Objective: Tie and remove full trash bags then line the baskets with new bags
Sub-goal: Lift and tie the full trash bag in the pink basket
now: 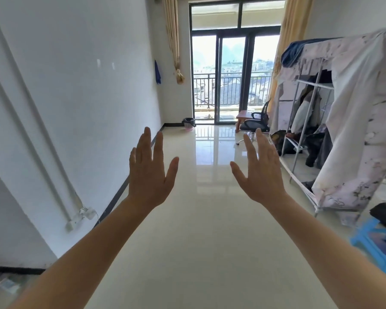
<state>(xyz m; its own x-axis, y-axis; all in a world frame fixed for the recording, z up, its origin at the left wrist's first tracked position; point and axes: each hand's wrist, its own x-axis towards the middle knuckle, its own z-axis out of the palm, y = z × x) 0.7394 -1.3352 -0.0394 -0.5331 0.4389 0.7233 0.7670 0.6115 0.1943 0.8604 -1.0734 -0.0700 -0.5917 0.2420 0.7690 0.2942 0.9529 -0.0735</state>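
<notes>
Showing which step?
— Approach, likely: left hand [151, 172] and right hand [260, 172] spread, holding nothing; basket [189, 127], with dark bag [188, 120], stands far off beside the balcony door [231, 79]. Next: walk there, gather the bag's rim.

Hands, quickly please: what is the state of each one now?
Left hand: open, fingers straight, holding nothing.
Right hand: open, fingers straight, holding nothing.

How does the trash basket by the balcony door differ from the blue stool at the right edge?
The basket is pink with a black bag over its rim; the stool is blue. The basket stands far off in the corner by the left wall; the stool is close, blurred and partly cut off. Both stand on the floor.
</notes>
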